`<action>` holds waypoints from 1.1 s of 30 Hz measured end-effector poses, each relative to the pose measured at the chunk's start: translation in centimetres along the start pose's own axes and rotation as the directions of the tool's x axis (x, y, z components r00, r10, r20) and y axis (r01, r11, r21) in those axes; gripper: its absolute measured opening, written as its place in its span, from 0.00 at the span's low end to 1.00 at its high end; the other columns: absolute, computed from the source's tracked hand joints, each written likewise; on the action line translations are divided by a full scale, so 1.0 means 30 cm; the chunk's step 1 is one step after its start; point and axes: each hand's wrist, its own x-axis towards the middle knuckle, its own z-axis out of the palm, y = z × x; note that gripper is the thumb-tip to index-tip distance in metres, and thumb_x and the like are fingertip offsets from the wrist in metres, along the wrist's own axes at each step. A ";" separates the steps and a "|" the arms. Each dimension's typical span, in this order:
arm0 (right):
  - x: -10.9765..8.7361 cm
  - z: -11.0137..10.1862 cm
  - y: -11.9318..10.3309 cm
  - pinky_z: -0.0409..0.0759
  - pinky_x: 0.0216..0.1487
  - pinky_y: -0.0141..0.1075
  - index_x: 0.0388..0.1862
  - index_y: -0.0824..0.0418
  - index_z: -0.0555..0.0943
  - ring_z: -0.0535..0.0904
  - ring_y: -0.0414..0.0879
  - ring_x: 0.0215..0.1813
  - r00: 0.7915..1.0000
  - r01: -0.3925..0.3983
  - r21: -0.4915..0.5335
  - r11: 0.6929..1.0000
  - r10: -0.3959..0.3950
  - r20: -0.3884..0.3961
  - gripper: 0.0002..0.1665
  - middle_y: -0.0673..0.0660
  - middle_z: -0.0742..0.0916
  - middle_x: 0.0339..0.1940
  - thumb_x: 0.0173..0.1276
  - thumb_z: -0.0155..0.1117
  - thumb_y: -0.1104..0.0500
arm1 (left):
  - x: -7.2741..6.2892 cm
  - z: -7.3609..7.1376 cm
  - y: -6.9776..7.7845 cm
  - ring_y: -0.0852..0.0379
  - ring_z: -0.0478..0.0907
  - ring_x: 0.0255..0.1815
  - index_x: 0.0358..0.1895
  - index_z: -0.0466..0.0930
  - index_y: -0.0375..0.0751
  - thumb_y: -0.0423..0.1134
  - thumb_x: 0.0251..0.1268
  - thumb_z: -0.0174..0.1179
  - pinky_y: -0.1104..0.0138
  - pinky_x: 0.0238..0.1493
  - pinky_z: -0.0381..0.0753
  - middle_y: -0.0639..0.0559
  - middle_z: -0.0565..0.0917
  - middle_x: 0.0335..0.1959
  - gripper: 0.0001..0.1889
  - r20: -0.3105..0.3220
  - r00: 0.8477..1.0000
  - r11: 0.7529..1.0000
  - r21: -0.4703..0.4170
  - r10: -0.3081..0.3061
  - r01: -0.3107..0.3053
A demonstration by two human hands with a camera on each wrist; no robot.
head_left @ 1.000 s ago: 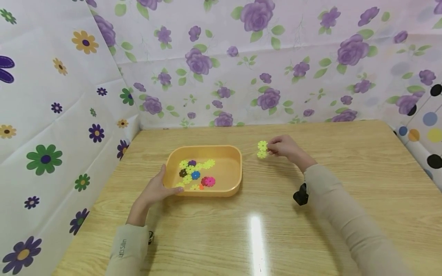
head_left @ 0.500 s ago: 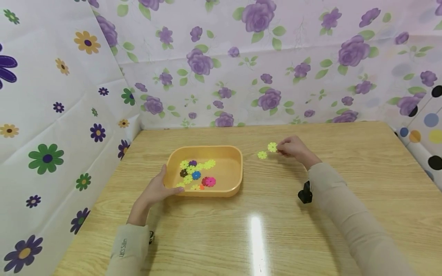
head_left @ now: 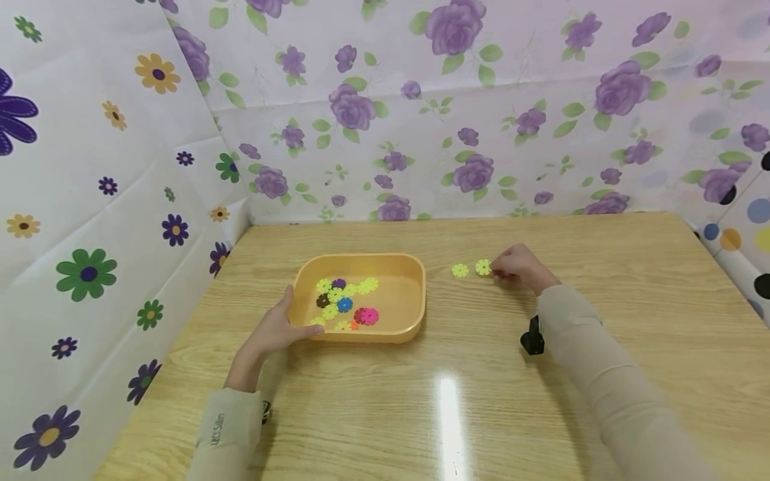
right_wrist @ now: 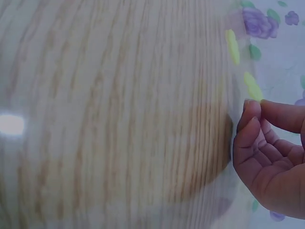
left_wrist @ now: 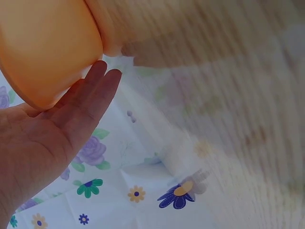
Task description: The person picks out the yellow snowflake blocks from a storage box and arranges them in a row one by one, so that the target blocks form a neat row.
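Wooden table (head_left: pixel 541 401) lies below; the right hand (head_left: pixel 522 266) pinches a yellow disc (head_left: pixel 483 267), probably light and stiff, best taken by its edge. Left hand (head_left: pixel 275 330) grips the orange tray (head_left: pixel 373 338).

The broad, pale-brown, wood-grained table (head_left: pixel 373 401) is smooth and glossy, white glare streaking its near part. Toward its far left corner, the orange, round-cornered plastic basin (head_left: pixel 361 338) looks smooth and softly shiny. Near the far edge, flat, yellow, flower-shaped discs (head_left: pixel 460 270) look plastic. Behind that edge, the purple-flowered sheet (head_left: pixel 385 120) is creased, mostly matt.
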 end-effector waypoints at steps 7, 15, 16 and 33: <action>-0.005 -0.006 0.009 0.77 0.26 0.29 0.46 0.79 0.71 0.77 0.38 0.21 0.999 -0.019 0.027 0.999 0.020 -0.033 0.16 0.53 0.80 0.20 0.63 0.52 0.68 | 0.006 0.000 0.005 0.35 0.51 0.67 0.69 0.29 0.30 0.49 0.49 0.68 0.48 0.64 0.51 0.30 0.42 0.70 0.59 0.008 1.000 1.000 0.012 -0.001 0.001; -0.041 -0.020 -0.005 0.76 0.27 0.33 0.42 0.76 0.73 0.75 0.41 0.22 0.995 0.013 -0.032 0.999 -0.016 -0.095 0.12 0.54 0.79 0.22 0.62 0.52 0.68 | 0.003 -0.003 0.003 0.35 0.51 0.67 0.69 0.29 0.29 0.48 0.49 0.68 0.49 0.64 0.51 0.30 0.42 0.70 0.59 0.010 1.000 1.000 0.013 0.005 -0.005; -0.044 -0.021 -0.010 0.76 0.28 0.34 0.43 0.76 0.74 0.75 0.41 0.23 0.996 0.021 -0.049 0.999 -0.026 -0.091 0.13 0.55 0.80 0.24 0.63 0.52 0.67 | 0.003 -0.003 0.003 0.35 0.51 0.67 0.69 0.29 0.29 0.48 0.49 0.68 0.49 0.64 0.51 0.30 0.42 0.70 0.59 0.011 1.000 1.000 0.013 0.000 0.000; -0.138 0.037 -0.146 0.79 0.38 0.40 0.51 0.72 0.74 0.80 0.46 0.33 0.980 0.201 -0.152 0.968 -0.197 0.039 0.19 0.64 0.81 0.41 0.68 0.52 0.60 | 0.003 -0.003 0.000 0.35 0.54 0.65 0.69 0.31 0.28 0.49 0.49 0.68 0.48 0.63 0.54 0.29 0.44 0.69 0.58 0.001 1.000 0.999 0.032 0.020 -0.020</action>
